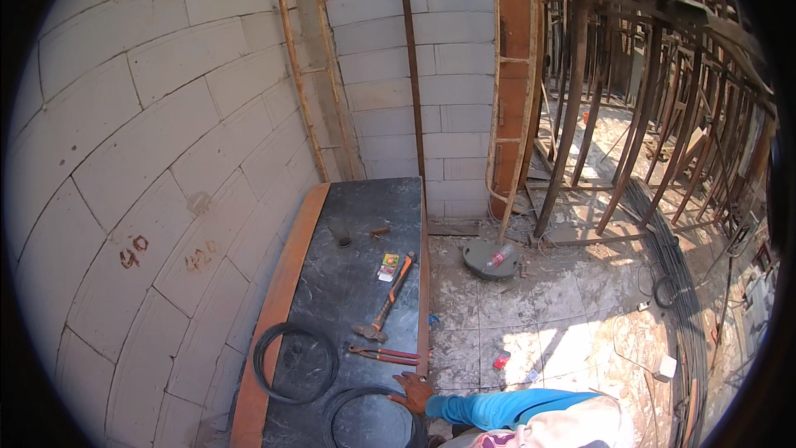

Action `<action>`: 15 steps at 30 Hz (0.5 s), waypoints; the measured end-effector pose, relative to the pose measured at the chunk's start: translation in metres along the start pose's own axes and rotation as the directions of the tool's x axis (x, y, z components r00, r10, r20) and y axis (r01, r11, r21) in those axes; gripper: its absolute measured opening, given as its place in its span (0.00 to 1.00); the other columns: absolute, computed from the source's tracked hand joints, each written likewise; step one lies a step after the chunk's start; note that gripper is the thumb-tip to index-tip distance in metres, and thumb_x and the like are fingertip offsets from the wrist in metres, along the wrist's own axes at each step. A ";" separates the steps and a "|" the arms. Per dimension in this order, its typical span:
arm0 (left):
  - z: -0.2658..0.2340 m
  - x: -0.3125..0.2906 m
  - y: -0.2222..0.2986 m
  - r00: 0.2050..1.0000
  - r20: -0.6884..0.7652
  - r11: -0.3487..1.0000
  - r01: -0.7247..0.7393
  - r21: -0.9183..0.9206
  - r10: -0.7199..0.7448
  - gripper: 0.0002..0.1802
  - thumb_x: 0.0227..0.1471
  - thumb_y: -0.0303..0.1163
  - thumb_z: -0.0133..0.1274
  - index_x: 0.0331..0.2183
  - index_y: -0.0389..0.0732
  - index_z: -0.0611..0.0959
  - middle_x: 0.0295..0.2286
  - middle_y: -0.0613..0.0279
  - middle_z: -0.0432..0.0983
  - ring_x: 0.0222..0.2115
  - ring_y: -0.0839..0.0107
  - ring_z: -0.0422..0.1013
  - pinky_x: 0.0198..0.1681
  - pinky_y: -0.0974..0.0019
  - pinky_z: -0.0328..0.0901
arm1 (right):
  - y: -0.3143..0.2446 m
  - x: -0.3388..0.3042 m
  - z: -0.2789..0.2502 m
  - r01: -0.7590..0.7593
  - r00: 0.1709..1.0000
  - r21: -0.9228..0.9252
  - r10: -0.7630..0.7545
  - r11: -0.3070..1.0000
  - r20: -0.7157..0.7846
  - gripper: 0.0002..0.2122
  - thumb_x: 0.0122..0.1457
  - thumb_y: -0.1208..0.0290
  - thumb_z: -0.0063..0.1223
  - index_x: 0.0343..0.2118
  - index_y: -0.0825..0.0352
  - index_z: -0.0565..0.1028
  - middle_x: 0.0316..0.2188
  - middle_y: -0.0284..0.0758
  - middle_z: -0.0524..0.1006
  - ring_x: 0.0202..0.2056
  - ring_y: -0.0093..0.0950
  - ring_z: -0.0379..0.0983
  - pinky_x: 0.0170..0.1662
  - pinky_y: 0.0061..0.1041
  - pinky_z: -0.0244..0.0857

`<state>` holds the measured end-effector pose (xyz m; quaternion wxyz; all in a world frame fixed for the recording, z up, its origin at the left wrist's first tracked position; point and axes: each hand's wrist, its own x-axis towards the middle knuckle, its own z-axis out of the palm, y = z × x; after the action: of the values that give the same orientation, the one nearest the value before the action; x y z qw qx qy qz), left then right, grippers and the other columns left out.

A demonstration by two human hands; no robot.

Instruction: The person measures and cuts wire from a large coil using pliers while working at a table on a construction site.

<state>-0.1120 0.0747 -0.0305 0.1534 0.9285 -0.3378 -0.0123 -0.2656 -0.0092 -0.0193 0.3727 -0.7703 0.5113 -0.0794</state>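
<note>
My right hand (413, 392), at the end of a blue sleeve, is at the right edge of a dark-topped table (377, 207). Its fingers are spread, and the lowest one reaches the rim of a coil of thin dark wire (336, 405), whose lower part runs toward the picture's edge. Whether it touches the wire I cannot tell. Just beyond the hand lie red-handled pincers (385, 355), and past them a claw-less hammer (390, 303) with an orange-and-black handle. A second wire coil (259, 361) rests to the left. My left hand is out of sight.
Farther up the table are a small colourful packet (388, 265), a dark cup (341, 237) and a brown scrap (380, 231). A block wall (149, 199) borders the left. A round grey tub (477, 261), a rusty metal frame (497, 116), posts (572, 124) and long dark rods (684, 307) stand or lie rightward.
</note>
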 end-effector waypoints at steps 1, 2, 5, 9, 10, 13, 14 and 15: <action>0.000 -0.002 0.002 1.000 0.019 1.000 -0.013 -0.008 0.013 0.50 0.42 0.64 0.51 0.58 0.39 0.62 0.55 0.41 0.60 0.56 0.45 0.57 0.58 0.48 0.54 | 0.008 -0.013 0.021 -0.058 0.998 0.073 0.060 0.996 -0.033 0.36 0.58 0.43 0.43 0.63 0.61 0.50 0.60 0.54 0.50 0.60 0.54 0.51 0.58 0.51 0.53; 0.003 -0.005 0.005 0.999 0.040 1.000 -0.020 -0.014 0.021 0.50 0.42 0.64 0.51 0.58 0.39 0.62 0.55 0.41 0.60 0.56 0.45 0.57 0.58 0.48 0.54 | 0.004 -0.029 0.034 -0.113 0.990 0.147 0.123 0.983 -0.064 0.38 0.58 0.44 0.45 0.64 0.60 0.47 0.60 0.56 0.49 0.60 0.55 0.50 0.59 0.51 0.52; 0.002 -0.007 0.013 0.997 0.048 0.998 -0.067 -0.022 0.068 0.49 0.43 0.63 0.51 0.58 0.39 0.62 0.55 0.41 0.59 0.56 0.45 0.57 0.58 0.48 0.53 | 0.000 -0.044 0.069 -0.134 0.975 0.207 0.166 0.969 -0.147 0.43 0.56 0.51 0.53 0.65 0.59 0.38 0.59 0.58 0.50 0.57 0.55 0.54 0.58 0.48 0.54; 0.000 -0.010 0.024 0.991 0.041 0.992 -0.126 -0.018 0.127 0.49 0.43 0.61 0.51 0.58 0.39 0.62 0.55 0.42 0.59 0.56 0.45 0.56 0.58 0.48 0.53 | 0.004 -0.031 0.050 -0.278 0.954 0.365 0.211 0.889 0.213 0.49 0.52 0.60 0.59 0.65 0.57 0.31 0.61 0.61 0.44 0.60 0.59 0.47 0.59 0.52 0.49; -0.001 -0.012 0.026 0.989 0.041 0.990 -0.142 -0.018 0.142 0.48 0.43 0.61 0.51 0.58 0.39 0.62 0.55 0.42 0.59 0.56 0.45 0.56 0.58 0.48 0.53 | 0.001 -0.033 0.052 -0.227 0.972 0.232 0.206 0.946 0.108 0.49 0.52 0.62 0.59 0.65 0.56 0.30 0.62 0.61 0.44 0.60 0.57 0.48 0.58 0.50 0.51; 0.001 -0.016 0.034 0.982 0.045 0.983 -0.183 -0.018 0.184 0.48 0.44 0.60 0.51 0.58 0.39 0.62 0.55 0.42 0.58 0.56 0.45 0.56 0.58 0.48 0.52 | 0.016 -0.027 0.047 -0.143 0.981 0.355 0.086 0.924 0.172 0.48 0.52 0.63 0.59 0.66 0.57 0.32 0.63 0.58 0.41 0.61 0.53 0.50 0.59 0.46 0.51; 0.002 -0.017 0.035 0.981 0.046 0.982 -0.191 -0.013 0.191 0.47 0.44 0.60 0.51 0.58 0.39 0.62 0.55 0.42 0.58 0.56 0.45 0.55 0.58 0.48 0.52 | 0.018 -0.026 0.051 -0.059 0.997 0.297 0.041 0.953 0.067 0.49 0.51 0.65 0.61 0.65 0.57 0.31 0.50 0.61 0.65 0.51 0.50 0.65 0.52 0.43 0.61; 0.001 -0.020 0.038 0.976 0.057 0.978 -0.209 -0.016 0.209 0.47 0.44 0.60 0.51 0.58 0.39 0.62 0.55 0.42 0.58 0.56 0.46 0.55 0.58 0.48 0.52 | 0.030 -0.024 0.062 -0.041 0.999 0.340 0.027 0.940 0.046 0.49 0.52 0.64 0.60 0.65 0.58 0.32 0.50 0.60 0.66 0.51 0.50 0.66 0.52 0.42 0.61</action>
<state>-0.1514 0.0589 -0.0222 0.1485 0.8863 -0.4379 -0.0249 -0.2675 0.0360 -0.0766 0.5119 -0.6867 0.4955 -0.1443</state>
